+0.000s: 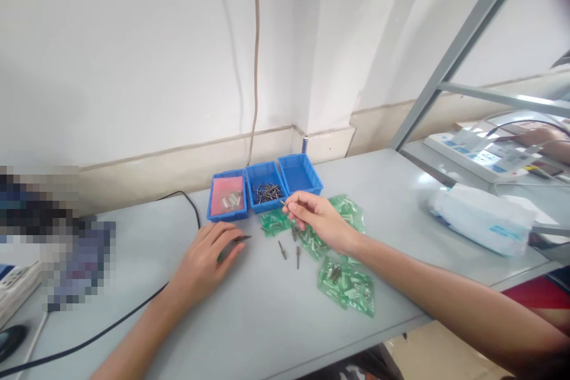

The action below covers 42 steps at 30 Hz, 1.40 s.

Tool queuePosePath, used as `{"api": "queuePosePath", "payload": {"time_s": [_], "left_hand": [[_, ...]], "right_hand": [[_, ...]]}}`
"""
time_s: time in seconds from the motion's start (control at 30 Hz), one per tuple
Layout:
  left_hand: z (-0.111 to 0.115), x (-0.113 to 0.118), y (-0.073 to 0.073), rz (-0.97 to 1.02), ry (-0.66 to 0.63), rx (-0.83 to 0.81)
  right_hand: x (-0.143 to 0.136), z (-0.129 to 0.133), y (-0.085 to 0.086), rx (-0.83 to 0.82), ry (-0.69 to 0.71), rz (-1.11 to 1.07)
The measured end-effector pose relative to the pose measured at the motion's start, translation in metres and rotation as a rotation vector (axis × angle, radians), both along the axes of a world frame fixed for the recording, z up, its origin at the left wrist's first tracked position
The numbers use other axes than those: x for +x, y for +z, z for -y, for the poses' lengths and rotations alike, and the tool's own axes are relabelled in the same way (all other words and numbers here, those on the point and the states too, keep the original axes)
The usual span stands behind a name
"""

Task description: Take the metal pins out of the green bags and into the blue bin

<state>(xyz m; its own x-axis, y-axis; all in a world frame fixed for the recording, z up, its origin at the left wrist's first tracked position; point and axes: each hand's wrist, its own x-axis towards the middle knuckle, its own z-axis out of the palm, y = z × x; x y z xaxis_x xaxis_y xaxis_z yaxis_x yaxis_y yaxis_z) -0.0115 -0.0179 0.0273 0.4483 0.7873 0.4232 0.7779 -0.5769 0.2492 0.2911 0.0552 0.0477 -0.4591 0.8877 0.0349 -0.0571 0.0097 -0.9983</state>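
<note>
My left hand [211, 255] rests over the table, its thumb and fingers closed on a dark, pointed metal piece [243, 238]. Just in front of the blue bins, my right hand [314, 214] pinches a small metal pin [284, 203] between thumb and fingertips. The middle blue bin [255, 209] holds many similar metal pins [268, 192]. Two loose pins lie on the table between my hands, one nearer the left [282, 249] and another beside it [298, 257]. Green plastic bags of metal parts [346, 288] lie below and around my right hand, which partly hides some.
The left blue bin [209, 214] holds a pink sheet [220, 190] and a clear bag of parts. A third blue bin [300, 173] stands at the right. A white soft pack [483, 219] lies near the metal frame [463, 29]. A black cable [111, 323] crosses the table's left.
</note>
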Motion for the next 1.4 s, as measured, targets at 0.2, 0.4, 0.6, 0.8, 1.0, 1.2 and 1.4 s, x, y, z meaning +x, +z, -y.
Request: {"api": "queuePosePath", "payload": {"time_s": [0.2,0.4,0.6,0.8,1.0,1.2,1.4], "left_hand": [[-0.006,-0.005,-0.009,-0.032,0.013,-0.076],[-0.007,-0.005,-0.011,-0.027,0.014,-0.085],[-0.009,-0.006,-0.013,-0.013,0.014,-0.098],[-0.009,-0.006,-0.014,0.007,0.026,-0.098],[-0.008,-0.004,-0.011,-0.005,0.031,-0.108],[-0.008,-0.005,-0.012,-0.01,0.026,-0.119],[-0.009,-0.006,-0.013,0.016,0.021,-0.14]], "right_hand": [[-0.002,0.0,0.001,-0.061,-0.006,-0.06],[-0.002,0.001,0.001,-0.054,0.001,-0.075],[-0.002,0.001,0.002,-0.014,-0.003,-0.056],[-0.001,0.001,-0.002,0.141,-0.049,0.058],[0.001,0.006,0.002,0.531,-0.134,0.269],[0.002,0.008,0.005,0.627,-0.079,0.29],[0.002,0.003,-0.001,0.09,0.044,0.012]]}}
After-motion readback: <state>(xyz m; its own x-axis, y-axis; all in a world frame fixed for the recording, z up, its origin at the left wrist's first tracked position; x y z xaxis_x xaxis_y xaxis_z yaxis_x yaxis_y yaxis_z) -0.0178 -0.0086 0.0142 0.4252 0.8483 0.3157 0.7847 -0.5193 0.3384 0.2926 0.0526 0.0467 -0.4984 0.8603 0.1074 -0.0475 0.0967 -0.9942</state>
